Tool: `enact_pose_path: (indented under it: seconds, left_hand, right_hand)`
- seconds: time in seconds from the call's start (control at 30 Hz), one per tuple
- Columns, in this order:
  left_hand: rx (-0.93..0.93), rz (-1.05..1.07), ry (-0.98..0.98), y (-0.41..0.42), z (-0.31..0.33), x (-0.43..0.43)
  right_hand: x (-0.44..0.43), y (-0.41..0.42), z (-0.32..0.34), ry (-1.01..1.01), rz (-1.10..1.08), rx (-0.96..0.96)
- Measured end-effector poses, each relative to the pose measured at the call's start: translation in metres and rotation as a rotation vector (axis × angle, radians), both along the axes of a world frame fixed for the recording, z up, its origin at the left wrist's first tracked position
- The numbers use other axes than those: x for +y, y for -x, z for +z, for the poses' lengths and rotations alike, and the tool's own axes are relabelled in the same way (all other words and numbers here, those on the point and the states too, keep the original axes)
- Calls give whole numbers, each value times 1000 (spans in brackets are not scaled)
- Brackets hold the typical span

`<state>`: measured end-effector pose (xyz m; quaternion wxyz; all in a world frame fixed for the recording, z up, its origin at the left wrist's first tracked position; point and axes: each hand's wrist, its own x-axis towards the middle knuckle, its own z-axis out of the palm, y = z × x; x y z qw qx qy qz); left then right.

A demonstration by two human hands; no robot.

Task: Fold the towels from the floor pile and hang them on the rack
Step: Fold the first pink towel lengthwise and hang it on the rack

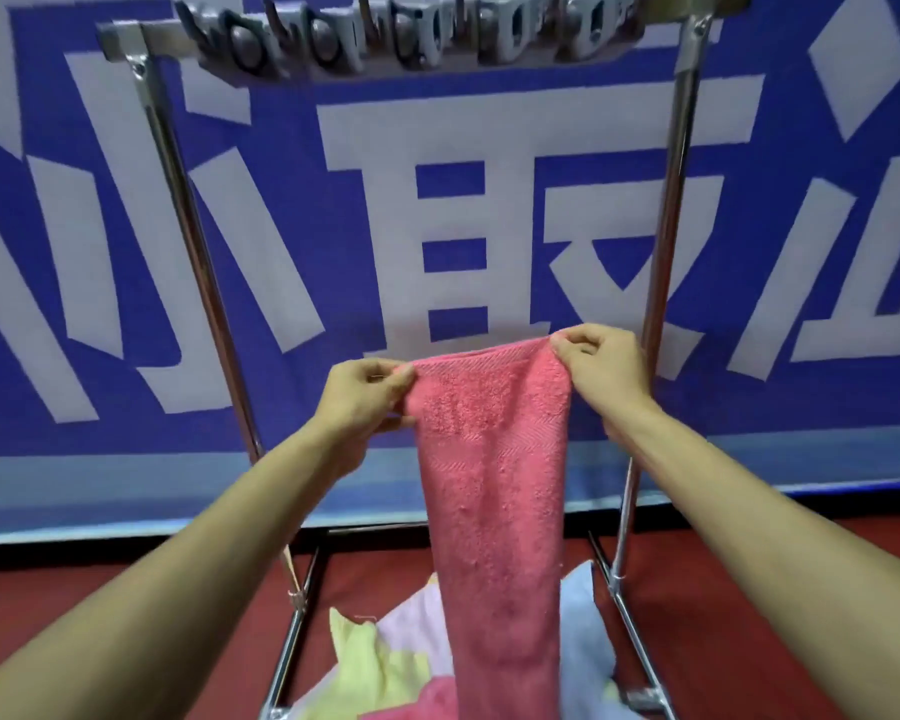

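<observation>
Pink towel (pixel 492 485) pinched at top corners by left hand (pixel 367 394) and right hand (pixel 601 368), hung lengthwise at frame centre, rack bar (pixel 396 41) located well above, upper frame

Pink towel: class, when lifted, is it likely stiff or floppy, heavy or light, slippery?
Probably floppy: the pink towel hangs limp from the left hand and right hand. Likely light, since fingertip pinches carry it. Its looped pile suggests good grip.

Pink towel (pixel 489 459), blue-white banner (pixel 489 122)
</observation>
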<state>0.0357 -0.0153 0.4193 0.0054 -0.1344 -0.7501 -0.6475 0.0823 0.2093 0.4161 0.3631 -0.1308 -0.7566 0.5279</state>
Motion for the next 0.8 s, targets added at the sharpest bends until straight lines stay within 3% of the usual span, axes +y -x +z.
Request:
enact_pose_path:
  seconds: [0.23, 0.33, 0.6, 0.73, 0.8]
  left_hand:
    - [-463, -41, -275, -16, -93, 5]
    - [-601, 11, -396, -19, -115, 11]
    - [-511, 3, -370, -35, -109, 16]
    - [-434, 31, -318, -34, -103, 2]
    - [-387, -11, -243, -38, -98, -5]
  right_hand:
    - [-5, -13, -89, 433, 169, -227]
    - [-12, -15, -103, 482, 233, -277]
    - [-31, -27, -106, 398, 375, -358]
    - [-23, -33, -98, 852, 432, -299]
    - [-18, -39, -91, 976, 448, -270]
